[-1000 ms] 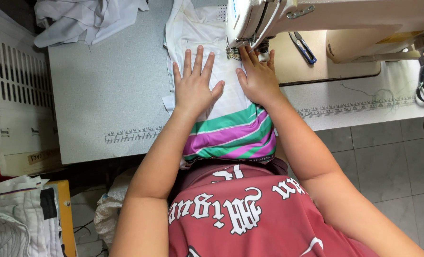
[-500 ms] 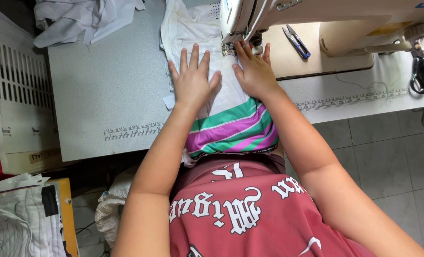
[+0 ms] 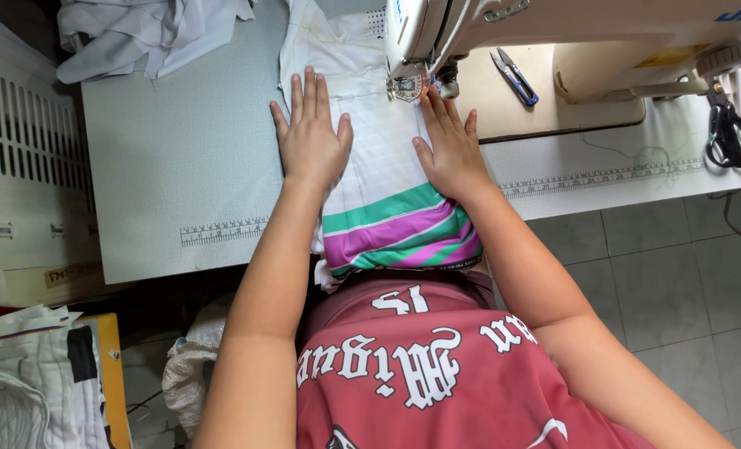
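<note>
**Seam partly fed, striped end still to go**

White fabric (image 3: 379, 158) lies on desk (image 3: 179, 166), under presser foot (image 3: 407, 86) of sewing machine (image 3: 570, 33). Left hand (image 3: 308, 141) & right hand (image 3: 449, 150) flat, fingers spread, pinching nothing. Striped part (image 3: 399, 233) hangs over desk edge, prob. unsewn.

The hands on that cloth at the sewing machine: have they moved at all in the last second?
Barely. Both stay flat on the white cloth, nothing gripped or let go. The right hand has crept slightly toward the needle, its fingertips now close beside the presser foot; the left hand keeps its place. The striped part still hangs over the table edge; the scissors and snips are untouched.
</note>
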